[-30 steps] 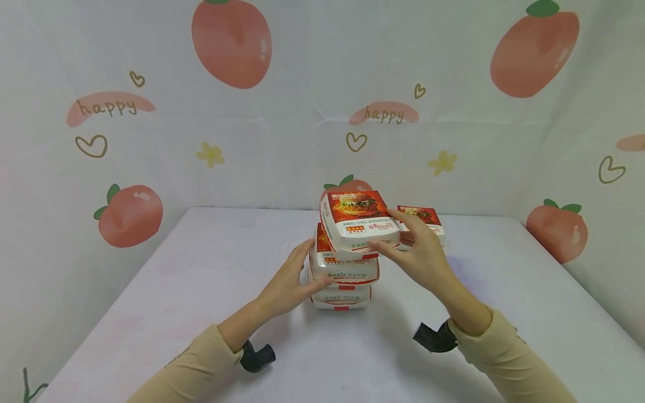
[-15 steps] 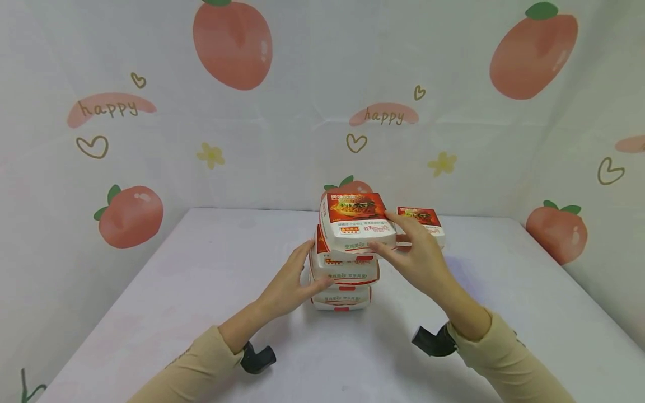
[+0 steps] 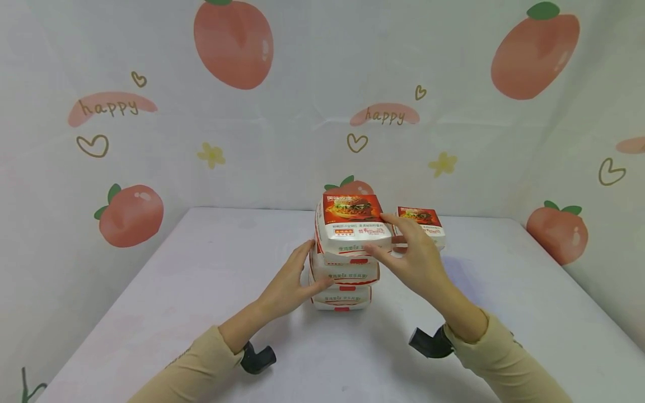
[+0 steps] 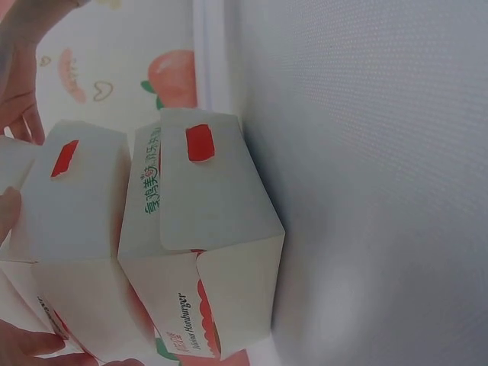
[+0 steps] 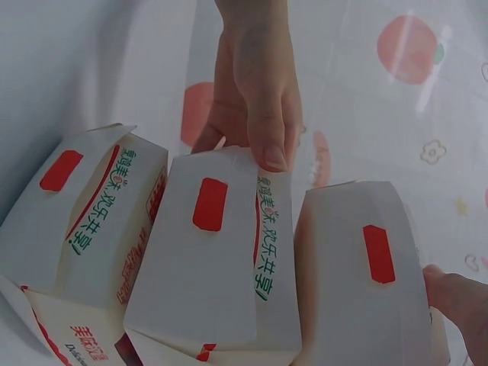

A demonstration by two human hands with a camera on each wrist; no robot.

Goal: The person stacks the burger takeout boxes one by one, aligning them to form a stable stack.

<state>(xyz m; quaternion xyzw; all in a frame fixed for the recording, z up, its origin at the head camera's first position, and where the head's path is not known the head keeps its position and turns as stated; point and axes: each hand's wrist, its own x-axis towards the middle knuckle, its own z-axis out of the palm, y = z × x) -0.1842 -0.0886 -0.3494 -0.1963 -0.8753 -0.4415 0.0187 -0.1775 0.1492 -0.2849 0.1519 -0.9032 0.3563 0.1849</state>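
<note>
Three white hamburger boxes form a stack mid-table in the head view. My right hand [image 3: 415, 254] holds the top hamburger box [image 3: 356, 226] at its right side, thumb on the front face. This box has a red lid with a burger picture and sits slightly tilted over the middle box [image 3: 353, 275]; the gap between them looks very narrow in the right wrist view. My left hand [image 3: 287, 285] grips the middle box at its left side, thumb across the front, also seen in the right wrist view. Underneath, the bottom box [image 3: 341, 298] stands on the table.
Another hamburger box [image 3: 423, 221] stands behind the right hand, partly hidden by it. The white table [image 3: 201, 268] meets a cloth backdrop [image 3: 282, 140] with printed fruit at its rear edge. A black wrist camera [image 3: 258, 358] hangs under the left sleeve.
My right hand has lowered the top box and shifted it left, over the middle box, and its tilt has lessened. The left hand stays in place.
</note>
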